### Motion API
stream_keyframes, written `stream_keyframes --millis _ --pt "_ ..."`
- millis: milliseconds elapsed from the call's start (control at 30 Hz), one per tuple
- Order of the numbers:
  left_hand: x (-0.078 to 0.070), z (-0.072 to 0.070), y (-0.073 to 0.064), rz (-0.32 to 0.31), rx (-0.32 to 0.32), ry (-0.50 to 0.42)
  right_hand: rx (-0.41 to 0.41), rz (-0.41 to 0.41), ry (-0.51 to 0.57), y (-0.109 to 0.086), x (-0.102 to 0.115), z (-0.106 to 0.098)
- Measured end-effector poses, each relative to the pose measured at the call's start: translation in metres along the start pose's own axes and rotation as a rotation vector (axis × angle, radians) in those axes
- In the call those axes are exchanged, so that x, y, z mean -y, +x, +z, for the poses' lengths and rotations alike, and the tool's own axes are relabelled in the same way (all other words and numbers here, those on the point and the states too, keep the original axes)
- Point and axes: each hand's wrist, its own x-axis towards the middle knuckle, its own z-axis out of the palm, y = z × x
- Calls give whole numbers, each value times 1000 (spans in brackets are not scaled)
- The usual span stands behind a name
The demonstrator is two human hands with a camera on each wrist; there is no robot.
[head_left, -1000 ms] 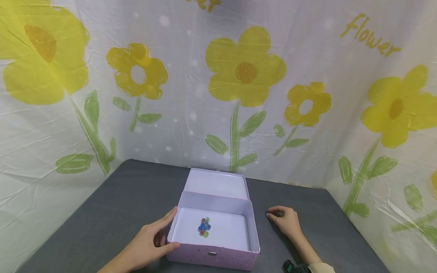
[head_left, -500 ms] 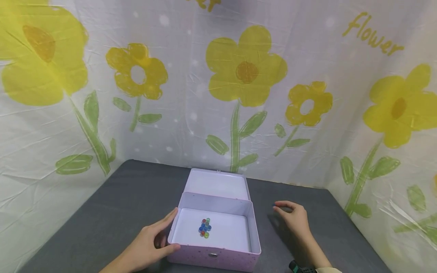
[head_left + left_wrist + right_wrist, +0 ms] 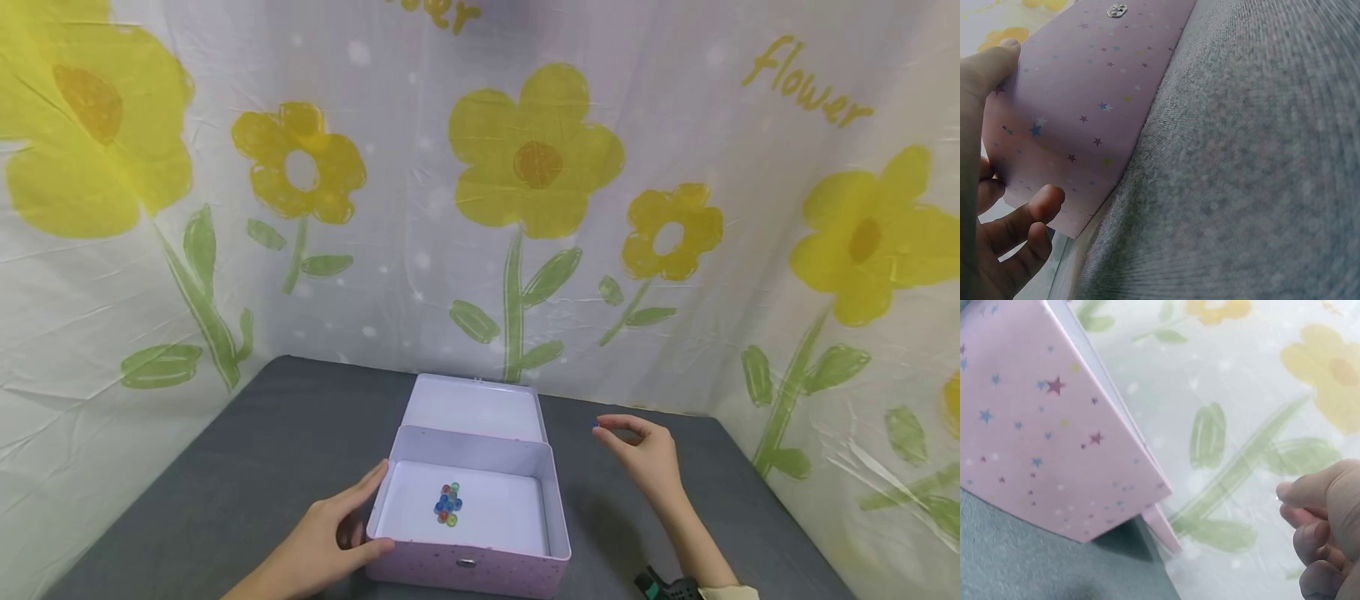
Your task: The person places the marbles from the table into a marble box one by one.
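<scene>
A pink star-patterned tin box (image 3: 465, 568) stands on the dark cloth with its lid (image 3: 474, 408) tipped back. Several small glass marbles (image 3: 447, 502), blue, red and green, lie together on its white floor. My left hand (image 3: 330, 527) holds the box at its front left corner, thumb at the front rim and fingers along the left side. Above the cloth, to the right of the box, my right hand (image 3: 648, 454) pinches a small blue marble (image 3: 596, 425) between thumb and forefinger. In the right wrist view that marble is mostly hidden by the fingertips.
The dark cloth-covered table (image 3: 292, 442) reaches back to a white curtain (image 3: 405, 325) printed with yellow flowers. A black watch-like band (image 3: 663, 586) sits on the right wrist. The box's metal clasp (image 3: 1117, 10) is on its front face.
My right hand has risen from the cloth with the blue marble, its shadow now separate below it. The left hand and the box have stayed in place.
</scene>
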Motion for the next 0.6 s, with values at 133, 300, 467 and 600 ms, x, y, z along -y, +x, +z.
stream_keyframes --millis 133,300,467,600 --pt "1 1 0 3 -3 2 16 5 22 -2 8 7" --pt "3 2 -1 0 3 2 55 -6 40 -6 18 23" --pt "3 2 -1 6 -6 6 110 -48 49 -9 34 45" --pt "2 1 0 1 -12 17 154 -98 60 -10 45 63"
